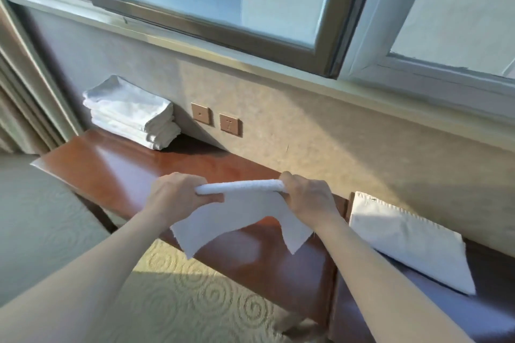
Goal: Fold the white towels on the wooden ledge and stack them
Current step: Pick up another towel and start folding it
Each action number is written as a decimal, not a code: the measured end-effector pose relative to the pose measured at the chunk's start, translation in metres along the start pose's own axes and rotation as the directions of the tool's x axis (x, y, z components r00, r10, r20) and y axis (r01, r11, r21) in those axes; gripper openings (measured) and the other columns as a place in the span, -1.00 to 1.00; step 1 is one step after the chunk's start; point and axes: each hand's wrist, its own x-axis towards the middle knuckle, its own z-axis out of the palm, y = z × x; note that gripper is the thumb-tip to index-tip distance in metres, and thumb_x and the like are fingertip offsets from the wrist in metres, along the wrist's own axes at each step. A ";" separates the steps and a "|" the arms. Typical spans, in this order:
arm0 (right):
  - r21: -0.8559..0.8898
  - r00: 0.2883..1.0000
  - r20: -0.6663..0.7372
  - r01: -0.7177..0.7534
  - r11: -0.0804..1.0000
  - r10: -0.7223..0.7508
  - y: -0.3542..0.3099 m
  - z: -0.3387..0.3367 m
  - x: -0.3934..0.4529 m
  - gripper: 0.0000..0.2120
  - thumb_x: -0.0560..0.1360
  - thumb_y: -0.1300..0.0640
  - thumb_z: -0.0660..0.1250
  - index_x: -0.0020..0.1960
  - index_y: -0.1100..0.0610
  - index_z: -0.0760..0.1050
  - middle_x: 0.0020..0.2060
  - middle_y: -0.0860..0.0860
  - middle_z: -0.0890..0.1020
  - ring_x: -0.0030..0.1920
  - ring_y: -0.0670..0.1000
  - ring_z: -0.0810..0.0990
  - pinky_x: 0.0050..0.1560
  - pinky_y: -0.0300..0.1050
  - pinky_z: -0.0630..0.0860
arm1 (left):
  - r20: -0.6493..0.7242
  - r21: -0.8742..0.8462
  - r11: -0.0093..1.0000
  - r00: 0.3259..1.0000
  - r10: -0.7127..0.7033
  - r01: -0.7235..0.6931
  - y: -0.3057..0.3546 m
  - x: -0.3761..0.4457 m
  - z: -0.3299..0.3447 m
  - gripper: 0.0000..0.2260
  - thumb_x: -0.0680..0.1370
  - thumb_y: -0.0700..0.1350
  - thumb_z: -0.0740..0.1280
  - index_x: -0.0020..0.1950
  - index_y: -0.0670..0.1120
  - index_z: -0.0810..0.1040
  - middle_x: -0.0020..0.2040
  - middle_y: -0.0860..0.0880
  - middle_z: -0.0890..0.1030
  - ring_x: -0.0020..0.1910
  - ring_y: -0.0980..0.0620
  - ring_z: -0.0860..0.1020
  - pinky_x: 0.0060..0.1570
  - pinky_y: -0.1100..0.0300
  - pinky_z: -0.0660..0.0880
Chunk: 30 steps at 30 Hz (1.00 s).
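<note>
A white towel [245,211] hangs doubled over above the middle of the wooden ledge [111,164]. My left hand [174,193] grips its folded top edge at the left end, and my right hand [309,195] grips the right end. Its two loose corners droop toward the ledge's front edge. A stack of folded white towels [131,113] rests at the far left of the ledge against the wall. Another white towel [404,237] lies flat at the right.
Two wall sockets [216,118] sit just above the ledge, right of the stack. A window frame [250,36] runs overhead. Patterned carpet [195,287] lies below the ledge's front edge, and a curtain [25,78] hangs at the far left.
</note>
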 end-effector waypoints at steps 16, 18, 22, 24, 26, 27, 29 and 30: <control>0.033 0.977 0.005 0.212 0.977 -0.212 -0.223 0.057 0.212 -0.83 0.41 0.21 0.45 -0.12 0.10 0.46 -0.40 -0.02 0.55 -0.46 0.14 0.52 -0.48 -0.16 0.23 | -0.045 -0.123 0.927 0.931 -0.363 0.355 -0.295 0.020 -0.073 -0.82 0.44 0.30 0.42 -0.13 0.24 0.62 -0.18 0.15 0.62 -0.10 0.08 0.56 -0.16 0.10 0.50; 0.069 0.977 0.027 0.210 0.975 -0.212 -0.234 0.072 0.245 -0.81 0.47 -0.01 0.31 -0.09 0.12 0.47 -0.38 0.00 0.57 -0.41 0.18 0.55 -0.42 -0.12 0.26 | -0.031 -0.139 0.918 0.925 -0.378 0.370 -0.325 0.047 -0.076 -0.84 0.43 0.27 0.45 -0.10 0.24 0.65 -0.18 0.15 0.63 -0.11 0.08 0.57 -0.15 0.09 0.52; 0.122 0.985 0.074 0.147 0.982 -0.157 -0.246 0.108 0.312 -0.72 0.56 -0.12 0.33 -0.03 0.11 0.48 -0.26 0.02 0.64 -0.23 0.20 0.63 -0.31 -0.07 0.35 | 0.028 -0.228 0.880 0.906 -0.421 0.416 -0.382 0.110 -0.086 -0.88 0.39 0.21 0.51 -0.13 0.27 0.66 -0.19 0.16 0.64 -0.15 0.11 0.57 -0.16 0.12 0.52; 0.129 0.983 0.136 0.110 0.986 -0.127 -0.251 0.120 0.344 -0.75 0.58 -0.09 0.34 0.01 0.09 0.47 -0.18 0.01 0.66 -0.13 0.18 0.64 -0.26 -0.06 0.36 | 0.049 -0.276 0.862 0.902 -0.429 0.425 -0.408 0.139 -0.092 -0.90 0.39 0.15 0.53 -0.14 0.26 0.67 -0.21 0.19 0.64 -0.17 0.13 0.58 -0.21 0.12 0.50; 0.156 0.976 0.194 0.072 0.985 -0.102 -0.256 0.130 0.374 -0.78 0.59 -0.07 0.32 0.06 0.08 0.45 -0.08 0.00 0.66 -0.02 0.18 0.63 -0.20 -0.04 0.32 | 0.038 -0.343 0.845 0.904 -0.425 0.411 -0.430 0.165 -0.098 -0.92 0.41 0.08 0.53 -0.15 0.23 0.68 -0.23 0.17 0.65 -0.18 0.12 0.59 -0.28 0.14 0.46; 0.174 0.976 0.202 0.052 0.983 -0.087 -0.259 0.132 0.387 -0.79 0.59 -0.05 0.32 0.09 0.07 0.44 -0.04 -0.01 0.65 0.03 0.18 0.63 -0.18 -0.03 0.32 | 0.032 -0.394 0.828 0.906 -0.422 0.399 -0.441 0.176 -0.099 -0.93 0.42 0.04 0.54 -0.15 0.19 0.69 -0.23 0.13 0.66 -0.19 0.10 0.60 -0.31 0.16 0.47; 0.177 0.977 0.204 0.026 0.984 -0.062 -0.268 0.135 0.410 -0.80 0.60 -0.03 0.32 0.13 0.05 0.43 0.03 -0.03 0.65 0.08 0.18 0.62 -0.16 -0.01 0.33 | 0.054 -0.542 0.744 0.899 -0.434 0.392 -0.464 0.202 -0.098 -0.94 0.44 -0.04 0.55 -0.15 0.10 0.71 -0.22 0.01 0.66 -0.23 0.03 0.61 -0.38 0.18 0.54; 0.163 0.976 0.213 0.014 0.987 -0.049 -0.273 0.137 0.422 -0.80 0.61 -0.03 0.31 0.15 0.05 0.42 0.07 -0.04 0.64 0.09 0.18 0.62 -0.16 -0.01 0.33 | 0.079 -0.612 0.687 0.895 -0.438 0.391 -0.477 0.216 -0.096 -0.93 0.44 -0.06 0.56 -0.13 0.05 0.71 -0.20 -0.04 0.66 -0.24 -0.01 0.63 -0.36 0.13 0.61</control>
